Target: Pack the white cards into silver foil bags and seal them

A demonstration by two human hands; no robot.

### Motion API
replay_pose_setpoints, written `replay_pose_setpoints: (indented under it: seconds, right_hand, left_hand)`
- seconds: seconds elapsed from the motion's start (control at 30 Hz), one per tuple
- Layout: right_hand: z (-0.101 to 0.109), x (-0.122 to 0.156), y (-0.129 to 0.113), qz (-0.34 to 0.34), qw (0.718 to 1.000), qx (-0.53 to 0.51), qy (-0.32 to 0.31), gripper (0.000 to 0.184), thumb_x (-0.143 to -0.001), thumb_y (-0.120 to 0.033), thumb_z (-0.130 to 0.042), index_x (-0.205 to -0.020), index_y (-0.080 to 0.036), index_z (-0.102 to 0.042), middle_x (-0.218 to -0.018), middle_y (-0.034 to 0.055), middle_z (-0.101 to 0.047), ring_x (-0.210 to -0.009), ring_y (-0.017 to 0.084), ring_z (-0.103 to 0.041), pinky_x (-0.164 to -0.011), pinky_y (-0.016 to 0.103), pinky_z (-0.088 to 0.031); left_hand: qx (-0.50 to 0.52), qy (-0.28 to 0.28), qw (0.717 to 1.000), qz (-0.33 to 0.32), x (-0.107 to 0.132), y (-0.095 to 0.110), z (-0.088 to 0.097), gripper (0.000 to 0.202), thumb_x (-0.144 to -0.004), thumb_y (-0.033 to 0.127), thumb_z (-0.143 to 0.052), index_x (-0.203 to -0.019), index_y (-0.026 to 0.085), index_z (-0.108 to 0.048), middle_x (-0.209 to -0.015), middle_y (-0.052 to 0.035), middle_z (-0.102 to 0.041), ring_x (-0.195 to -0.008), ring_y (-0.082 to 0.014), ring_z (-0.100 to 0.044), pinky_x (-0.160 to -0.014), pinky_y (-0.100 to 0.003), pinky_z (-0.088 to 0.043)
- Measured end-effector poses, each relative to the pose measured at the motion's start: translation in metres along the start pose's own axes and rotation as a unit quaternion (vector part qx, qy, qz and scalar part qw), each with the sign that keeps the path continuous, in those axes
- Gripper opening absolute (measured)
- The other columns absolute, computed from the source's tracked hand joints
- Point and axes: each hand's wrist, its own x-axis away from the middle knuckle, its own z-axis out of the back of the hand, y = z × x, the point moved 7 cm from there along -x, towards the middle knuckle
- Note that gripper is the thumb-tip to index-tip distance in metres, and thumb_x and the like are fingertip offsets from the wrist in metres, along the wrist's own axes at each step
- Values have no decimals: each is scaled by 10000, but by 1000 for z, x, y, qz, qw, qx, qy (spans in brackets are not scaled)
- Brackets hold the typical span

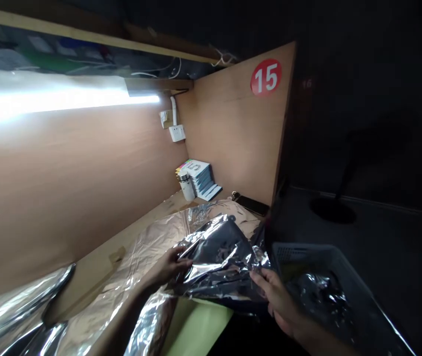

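left hand (pixel 170 267) sits against the near side of a crumpled silver foil bag (pixel 220 259), fingers spread; grip looks wide, though whether it clamps the foil cannot be told. right hand (pixel 275 301) takes the bag's lower edge between thumb and fingers, a narrow grip. bag hangs between the hands, above a foil sheet (pixel 147 262) on the worktop (pixel 94 277), just beside a dark grey plastic basket (pixel 300 252) holding more foil. hands set well apart keep the bag's folds open to view. farther along the worktop: white booklets (pixel 201 178), a steel flask (pixel 186 188), a phone (pixel 250 205).
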Motion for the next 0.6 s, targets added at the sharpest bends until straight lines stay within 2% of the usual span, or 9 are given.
replay_pose_setpoints:
  seconds: [0.13, 0.2, 0.27, 0.3, 0.33, 0.4, 0.47, 0.53, 0.6]
  right_hand:
    - [5, -13, 6, -42, 999, 14, 17, 414, -684, -534, -864, -771, -202, -633, -656, -3, -634, -641, 191, -658, -631, 307, -554]
    - [18, -11, -6, 15, 997, 77, -7, 366, -804, -535, -767, -877, -187, -679, -738, 39, -688, -723, 230, -703, -687, 346, -583]
    - [36, -6, -35, 142, 967, 209, -30, 344, -935, -451, -644, -1146, -186, -700, -1025, 109, -752, -982, 276, -729, -881, 410, -591]
    - [41, -2, -51, 221, 926, 301, -50, 372, -972, -369, -595, -1299, -203, -662, -1216, 134, -725, -1150, 290, -689, -1001, 441, -553]
    - [43, 2, -64, 296, 865, 399, -77, 456, -977, -277, -567, -1431, -230, -592, -1400, 145, -646, -1314, 302, -601, -1110, 476, -482]
    - [39, 3, -74, 415, 704, 559, -138, 710, -919, -120, -569, -1594, -285, -422, -1657, 133, -392, -1543, 334, -328, -1243, 574, -289]
    - [28, 0, -68, 502, 561, 631, -187, 828, -876, -65, -613, -1623, -318, -363, -1721, 125, -260, -1597, 370, -160, -1246, 661, -194]
    - [12, 0, -55, 581, 480, 614, -233, 754, -906, -115, -663, -1586, -334, -424, -1688, 118, -348, -1585, 364, -211, -1231, 669, -217]
    - [-6, 3, -42, 622, 458, 557, -306, 561, -956, -196, -659, -1495, -301, -547, -1578, 109, -525, -1518, 325, -382, -1228, 616, -269]
  left_hand:
    - [-108, 70, 990, -51, -15, 10, -22, 479, -1031, 451, -451, -1406, 195, -605, -1274, -165, -725, -1140, -315, -684, -964, -468, -529]
    - [-226, 57, 965, -121, -4, 10, -47, 514, -1047, 489, -437, -1493, 259, -547, -1483, -139, -621, -1349, -326, -581, -1108, -508, -455]
    - [-343, 31, 922, -179, 8, 3, -71, 582, -1043, 550, -441, -1554, 275, -481, -1598, -125, -506, -1459, -351, -480, -1165, -545, -408]
    - [-379, 19, 903, -199, 12, -2, -78, 617, -1042, 564, -442, -1586, 274, -429, -1636, -120, -446, -1497, -359, -427, -1183, -556, -387]
    - [-404, 10, 889, -216, 14, -6, -83, 645, -1044, 566, -437, -1614, 273, -370, -1662, -115, -395, -1525, -361, -381, -1197, -557, -369]
    - [-425, -4, 869, -253, 16, -5, -85, 689, -1048, 565, -436, -1650, 282, -258, -1691, -104, -334, -1549, -348, -333, -1220, -538, -338]
    - [-426, -14, 858, -288, 17, 4, -83, 714, -1038, 561, -470, -1657, 293, -233, -1697, -94, -335, -1541, -346, -343, -1227, -532, -327]
    - [-416, 3, 859, -298, 23, 19, -79, 613, -1040, 469, -507, -1615, 319, -356, -1659, -82, -421, -1484, -349, -420, -1193, -539, -369]
    - [-384, 22, 880, -280, 36, 32, -80, 470, -1032, 359, -527, -1502, 341, -523, -1546, -78, -560, -1353, -328, -536, -1103, -501, -458]
